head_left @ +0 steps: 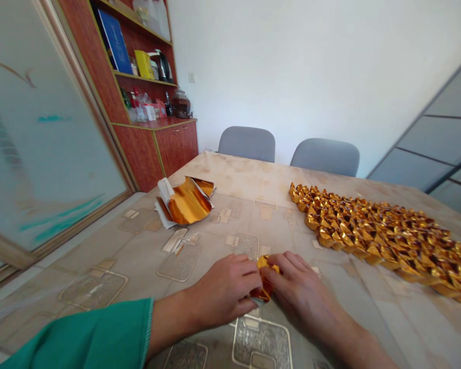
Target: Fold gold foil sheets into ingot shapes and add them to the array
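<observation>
The left hand and right hand pinch a folded gold foil piece between their fingertips, just above the table; gripping too hard could tear the thin foil.

1 head-worn camera looks forward and down along the table. It sits close, facing the wall.
</observation>
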`<state>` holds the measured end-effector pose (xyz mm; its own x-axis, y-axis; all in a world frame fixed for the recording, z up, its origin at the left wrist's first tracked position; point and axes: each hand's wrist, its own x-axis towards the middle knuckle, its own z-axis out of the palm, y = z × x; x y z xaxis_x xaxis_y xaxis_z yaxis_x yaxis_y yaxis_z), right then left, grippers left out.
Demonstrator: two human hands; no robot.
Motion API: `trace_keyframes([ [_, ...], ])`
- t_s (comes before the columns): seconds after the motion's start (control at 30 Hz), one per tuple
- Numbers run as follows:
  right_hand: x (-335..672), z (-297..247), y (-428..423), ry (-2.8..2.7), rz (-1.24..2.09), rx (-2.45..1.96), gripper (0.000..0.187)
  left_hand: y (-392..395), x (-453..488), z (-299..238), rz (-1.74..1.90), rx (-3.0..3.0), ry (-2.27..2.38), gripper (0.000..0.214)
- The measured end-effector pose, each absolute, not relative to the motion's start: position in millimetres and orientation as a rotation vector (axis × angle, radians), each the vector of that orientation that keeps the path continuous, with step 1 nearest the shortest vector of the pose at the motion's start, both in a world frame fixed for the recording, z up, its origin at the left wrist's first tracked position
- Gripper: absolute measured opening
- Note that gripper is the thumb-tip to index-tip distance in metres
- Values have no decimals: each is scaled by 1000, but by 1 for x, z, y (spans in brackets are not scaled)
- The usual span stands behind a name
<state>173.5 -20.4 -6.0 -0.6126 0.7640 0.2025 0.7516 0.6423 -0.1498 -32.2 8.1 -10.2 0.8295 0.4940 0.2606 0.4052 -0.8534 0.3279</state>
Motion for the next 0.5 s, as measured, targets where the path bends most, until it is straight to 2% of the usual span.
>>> trace_keyframes([
  [0.23,169,-2,-23,-2483,493,-1187,3,4,-39,-9,502,2569,885,14],
  [0.37,166,-10,-20,-2380,545,-1214,15,4,-47,-13,585,2440,1005,11],
  [0.5,163,-16,-18,-2303,547,-1263,17,5,-52,-14,621,2327,1078,11],
])
